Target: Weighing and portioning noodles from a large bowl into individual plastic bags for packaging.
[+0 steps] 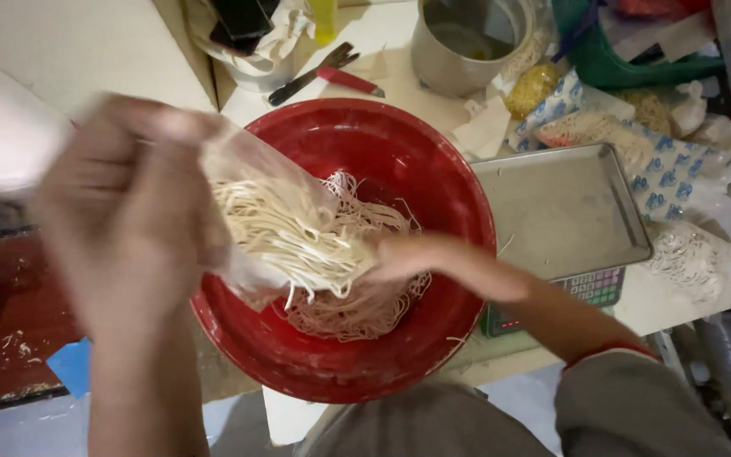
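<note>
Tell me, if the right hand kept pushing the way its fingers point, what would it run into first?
The right hand points left into the noodles at the mouth of the clear bag held by the left hand. It would probably meet those noodles first, though depth is hard to judge.

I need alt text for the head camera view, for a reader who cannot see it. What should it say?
Seen from above, a person's left hand holds a clear plastic bag over a red bowl while the right hand pushes pale noodles into it. A digital scale with a metal tray stands beside the bowl, with scissors and a steel pot behind.
</note>
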